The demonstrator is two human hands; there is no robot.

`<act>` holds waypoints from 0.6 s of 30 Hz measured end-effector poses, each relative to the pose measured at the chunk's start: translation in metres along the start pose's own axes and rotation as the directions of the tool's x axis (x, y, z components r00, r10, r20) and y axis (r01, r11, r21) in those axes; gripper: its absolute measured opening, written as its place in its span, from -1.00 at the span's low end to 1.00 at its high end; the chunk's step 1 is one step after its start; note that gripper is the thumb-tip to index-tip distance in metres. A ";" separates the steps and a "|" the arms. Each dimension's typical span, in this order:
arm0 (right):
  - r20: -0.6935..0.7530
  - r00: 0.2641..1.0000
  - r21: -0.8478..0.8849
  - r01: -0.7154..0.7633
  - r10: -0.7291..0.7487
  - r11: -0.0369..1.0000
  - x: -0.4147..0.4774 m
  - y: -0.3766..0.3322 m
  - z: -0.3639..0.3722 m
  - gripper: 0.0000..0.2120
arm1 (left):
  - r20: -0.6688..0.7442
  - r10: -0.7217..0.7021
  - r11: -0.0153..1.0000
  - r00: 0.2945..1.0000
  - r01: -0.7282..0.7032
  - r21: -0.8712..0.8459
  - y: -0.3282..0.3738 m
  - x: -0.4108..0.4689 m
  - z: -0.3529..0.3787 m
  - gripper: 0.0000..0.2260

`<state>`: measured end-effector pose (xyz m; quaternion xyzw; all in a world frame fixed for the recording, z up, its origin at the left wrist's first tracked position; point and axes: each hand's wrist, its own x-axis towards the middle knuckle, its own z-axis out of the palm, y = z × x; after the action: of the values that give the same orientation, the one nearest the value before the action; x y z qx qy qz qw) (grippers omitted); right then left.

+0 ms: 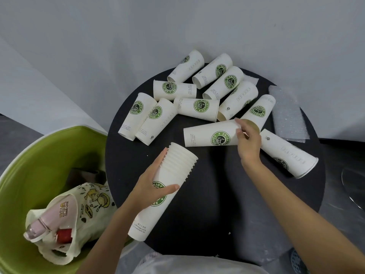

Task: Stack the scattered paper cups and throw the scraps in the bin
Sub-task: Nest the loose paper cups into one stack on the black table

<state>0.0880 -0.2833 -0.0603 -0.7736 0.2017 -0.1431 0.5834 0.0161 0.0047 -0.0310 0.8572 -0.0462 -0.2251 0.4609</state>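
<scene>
A round black table (217,194) bears scattered white paper cups (197,107) lying on their sides across its far half. Over its near-left edge the left hand (150,186) holds a tilted stack of nested white paper cups (173,165). To the right, the right hand (247,141) grips a lying cup (211,136) at its rim. A clear bubble-wrap sheet (286,115) lies at the table's right edge. Left of the table stands a green plastic bin (39,155), with a printed bag (85,206) inside it.
</scene>
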 end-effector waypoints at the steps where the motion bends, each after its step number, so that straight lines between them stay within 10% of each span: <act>1: -0.006 1.000 0.019 0.014 -0.014 1.000 0.000 -0.003 -0.003 -0.65 | 0.000 -0.001 1.000 1.000 0.001 0.002 0.000 -0.001 -0.001 -0.13; 18: 0.311 0.937 0.108 0.134 -0.162 0.985 -0.050 -0.059 0.002 -0.65 | 0.075 0.054 0.998 0.996 -0.052 -0.024 0.009 -0.007 0.000 -0.12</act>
<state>0.0536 -0.2442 -0.0038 -0.7739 0.0400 -0.0684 0.6283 0.0111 0.0020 -0.0216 0.8415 -0.0839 -0.2454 0.4740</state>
